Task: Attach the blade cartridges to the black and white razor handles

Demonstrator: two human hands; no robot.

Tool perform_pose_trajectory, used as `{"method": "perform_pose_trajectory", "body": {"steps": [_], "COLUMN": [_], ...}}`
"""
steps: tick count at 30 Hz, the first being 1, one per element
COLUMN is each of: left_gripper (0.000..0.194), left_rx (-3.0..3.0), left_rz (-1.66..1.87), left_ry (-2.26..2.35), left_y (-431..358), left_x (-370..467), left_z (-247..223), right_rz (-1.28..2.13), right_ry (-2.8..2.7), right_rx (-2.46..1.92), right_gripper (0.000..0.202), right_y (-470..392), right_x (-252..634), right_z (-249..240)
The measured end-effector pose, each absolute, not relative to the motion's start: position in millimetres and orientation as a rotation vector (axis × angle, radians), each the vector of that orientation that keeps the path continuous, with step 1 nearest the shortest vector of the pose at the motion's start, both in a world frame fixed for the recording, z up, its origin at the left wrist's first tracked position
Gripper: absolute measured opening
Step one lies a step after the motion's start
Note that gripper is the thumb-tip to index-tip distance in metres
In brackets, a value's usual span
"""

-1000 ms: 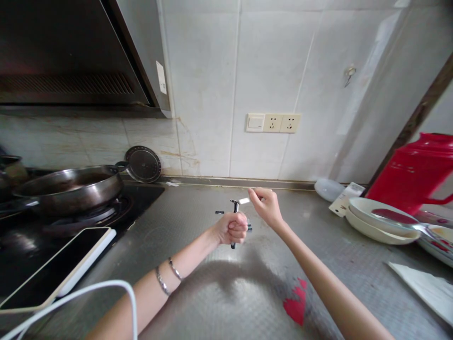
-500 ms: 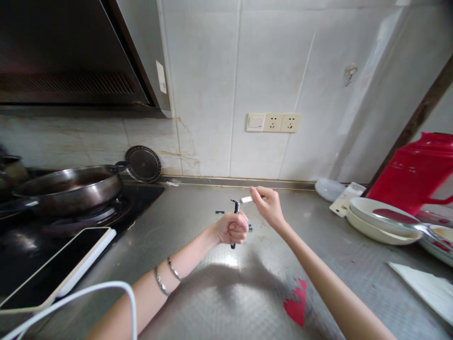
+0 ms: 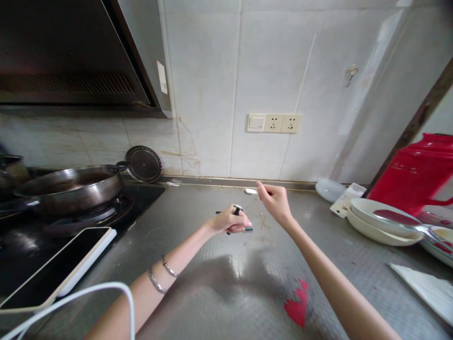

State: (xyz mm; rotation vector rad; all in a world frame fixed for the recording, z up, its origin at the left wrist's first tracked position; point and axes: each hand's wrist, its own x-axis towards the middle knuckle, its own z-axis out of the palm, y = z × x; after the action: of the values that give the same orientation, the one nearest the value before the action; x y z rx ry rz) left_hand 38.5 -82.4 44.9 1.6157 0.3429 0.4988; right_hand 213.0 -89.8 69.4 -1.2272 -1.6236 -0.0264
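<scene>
My left hand [image 3: 231, 221] is closed around a black pen-like tool [image 3: 237, 211] with a silvery tip, low over the metal counter [image 3: 198, 293]. A small dark green-edged piece [image 3: 249, 229] shows beside its fingers, and another dark piece [image 3: 218, 212] shows behind the wrist. My right hand [image 3: 275, 200] is closed, raised to the right of the left one; what its fingers hold, if anything, is hidden. A small white piece [image 3: 251, 191] is just left of its fingertips, near the wall.
At the left a steel pan [image 3: 74, 186] sits on the stove, with a phone [image 3: 56, 269] and a white cable [image 3: 116, 285] in front. Bowls [image 3: 382, 229], a red thermos [image 3: 414, 174] and white paper [image 3: 424, 288] are at the right. A red patch [image 3: 296, 304] marks the counter.
My left hand has lowered and turned, tilting the black tool. My right hand has shifted slightly right, and the white piece now appears apart from its fingers.
</scene>
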Motion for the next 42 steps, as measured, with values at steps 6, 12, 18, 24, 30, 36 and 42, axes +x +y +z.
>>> {"method": "perform_pose_trajectory", "body": {"steps": [6,12,18,24,30,36,42], "left_gripper": [0.050,0.050,0.052,0.051,0.050,0.051,0.042], "left_rx": [2.003,1.960,1.931,1.895,1.928,1.810,1.585], "left_rz": [0.878,1.162,1.309,1.280,1.257,1.180,1.060], "left_ry": [0.676,0.761,0.786,0.838,0.827,0.823,0.865], "left_y": [-70,-64,-67,-66,-66,-58,-60], "left_x": [36,36,36,38,36,38,50], "left_z": [43,38,43,40,40,33,24], "right_rz": [-0.230,-0.489,-0.515,-0.525,-0.532,-0.046,1.147], "right_ry": [-1.778,-1.802,-1.656,-1.727,-1.732,-1.621,-1.417], "right_rx": [-1.346,-1.285,-1.251,-1.168,-1.181,-1.302,-0.952], "right_gripper": [0.047,0.045,0.047,0.046,0.046,0.046,0.033], "right_y": [-123,-121,-105,-125,-108,-107,-133], "right_x": [198,190,214,185,203,198,158], "right_z": [101,93,84,94,80,86,85]}}
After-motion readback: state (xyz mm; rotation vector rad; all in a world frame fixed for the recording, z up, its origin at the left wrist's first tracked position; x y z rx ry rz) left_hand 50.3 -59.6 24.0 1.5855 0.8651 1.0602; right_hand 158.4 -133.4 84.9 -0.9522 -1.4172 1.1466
